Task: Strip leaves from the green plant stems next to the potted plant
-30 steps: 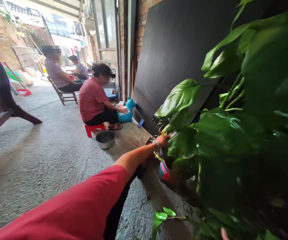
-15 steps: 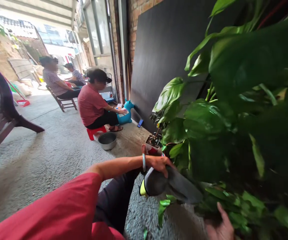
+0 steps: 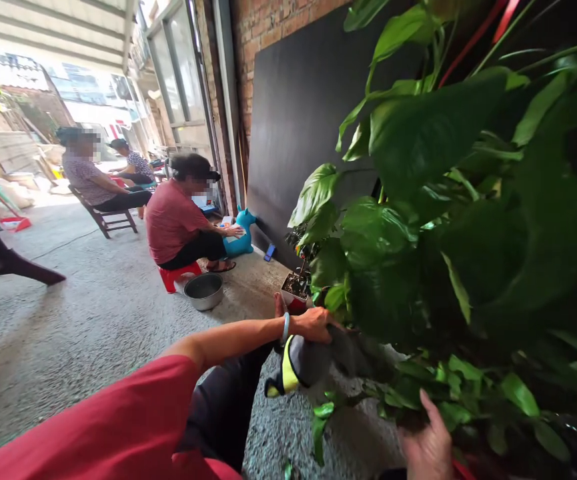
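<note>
Head view: left hand point(image 3: 313, 324) fingers grasp a grey cloth point(image 3: 308, 363) (no readable writing); right hand point(image 3: 428, 448) fingers loose.

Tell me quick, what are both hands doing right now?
Left hand: closed on a grey and yellow cloth beside the leafy plant.
Right hand: open, fingers up into the plant's low leaves, holding nothing visible.

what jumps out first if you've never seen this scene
The big leafy plant fills the right half, in front of a dark board leaning on the brick wall. At its lower edge the left hand holds a grey cloth with a yellow band, while the right hand reaches into the low leaves. Further back on the left, a person in a red shirt sits beside a metal bowl.
</note>
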Tool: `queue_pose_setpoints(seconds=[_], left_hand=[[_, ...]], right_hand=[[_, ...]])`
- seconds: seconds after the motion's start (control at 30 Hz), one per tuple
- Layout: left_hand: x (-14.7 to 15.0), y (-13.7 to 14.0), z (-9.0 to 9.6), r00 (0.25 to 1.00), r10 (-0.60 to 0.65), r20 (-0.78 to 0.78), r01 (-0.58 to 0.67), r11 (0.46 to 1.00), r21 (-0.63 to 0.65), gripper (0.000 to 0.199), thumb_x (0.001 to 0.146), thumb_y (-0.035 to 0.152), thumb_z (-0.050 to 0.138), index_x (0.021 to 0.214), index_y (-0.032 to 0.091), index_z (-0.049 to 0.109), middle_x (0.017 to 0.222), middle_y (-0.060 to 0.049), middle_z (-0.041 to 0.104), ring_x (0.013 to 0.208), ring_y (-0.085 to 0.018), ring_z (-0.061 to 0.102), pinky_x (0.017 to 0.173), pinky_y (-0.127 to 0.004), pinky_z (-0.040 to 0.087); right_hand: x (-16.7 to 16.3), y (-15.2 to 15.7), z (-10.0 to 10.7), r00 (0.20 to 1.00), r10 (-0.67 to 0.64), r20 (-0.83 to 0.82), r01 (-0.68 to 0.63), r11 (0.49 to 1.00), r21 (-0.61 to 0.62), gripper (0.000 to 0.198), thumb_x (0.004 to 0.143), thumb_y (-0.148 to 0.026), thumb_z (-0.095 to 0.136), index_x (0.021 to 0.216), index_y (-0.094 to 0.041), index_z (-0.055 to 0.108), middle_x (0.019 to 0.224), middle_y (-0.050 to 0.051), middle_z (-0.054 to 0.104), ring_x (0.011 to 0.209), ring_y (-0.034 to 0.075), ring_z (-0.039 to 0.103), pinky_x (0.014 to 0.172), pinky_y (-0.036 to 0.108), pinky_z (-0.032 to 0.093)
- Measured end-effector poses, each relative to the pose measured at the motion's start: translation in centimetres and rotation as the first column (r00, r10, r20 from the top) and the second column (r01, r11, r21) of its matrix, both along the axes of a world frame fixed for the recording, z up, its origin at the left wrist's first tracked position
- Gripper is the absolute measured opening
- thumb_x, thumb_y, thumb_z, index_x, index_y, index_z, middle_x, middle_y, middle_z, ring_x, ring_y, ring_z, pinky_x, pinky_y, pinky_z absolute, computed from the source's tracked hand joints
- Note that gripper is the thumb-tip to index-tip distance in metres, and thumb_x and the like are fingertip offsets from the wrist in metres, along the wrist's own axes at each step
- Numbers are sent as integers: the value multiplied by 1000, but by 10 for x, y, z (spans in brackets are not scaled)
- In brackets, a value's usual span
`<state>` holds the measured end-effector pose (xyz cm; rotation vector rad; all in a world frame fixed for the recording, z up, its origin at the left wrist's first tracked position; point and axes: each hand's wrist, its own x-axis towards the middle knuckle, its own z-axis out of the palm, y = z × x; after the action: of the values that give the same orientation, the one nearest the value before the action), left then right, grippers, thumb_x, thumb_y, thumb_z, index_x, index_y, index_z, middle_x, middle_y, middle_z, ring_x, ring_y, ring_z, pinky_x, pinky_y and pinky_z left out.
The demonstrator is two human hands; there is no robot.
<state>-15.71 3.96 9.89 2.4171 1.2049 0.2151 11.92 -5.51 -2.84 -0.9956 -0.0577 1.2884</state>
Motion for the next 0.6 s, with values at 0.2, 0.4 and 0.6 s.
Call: queue_pose_setpoints(seconds=[0.2, 0.4, 0.6], left_hand=[[36, 37, 27, 972, 167, 163, -210, 932, 296, 31, 75, 12, 58, 101, 14, 75, 113, -13, 71, 107, -25, 67, 90, -30, 52], [48, 8, 3, 997, 30, -65, -32, 999, -30, 38, 71, 14, 66, 107, 17, 77, 108, -7, 76, 106, -25, 70, 87, -28, 54], [68, -29, 47, 923, -183, 339, 180, 983, 42, 58, 78, 16, 60, 135, 22, 67, 125, -4, 73, 118, -21, 66, 101, -28, 50]], right_hand=[[0, 3, 2, 999, 24, 40, -25, 999, 30, 45, 55, -34, 83, 98, -26, 71, 87, -3, 76, 82, 21, 71, 77, 37, 59], [-5, 7, -9, 995, 53, 80, -56, 998, 38, 45, 57, -34, 83, 100, -26, 72, 90, -2, 77, 82, 22, 71, 78, 40, 61], [-9, 11, -17, 988, 80, 132, -85, 996, 31, 51, 55, -26, 83, 104, -30, 72, 88, -3, 77, 76, 20, 71, 65, 33, 59]])
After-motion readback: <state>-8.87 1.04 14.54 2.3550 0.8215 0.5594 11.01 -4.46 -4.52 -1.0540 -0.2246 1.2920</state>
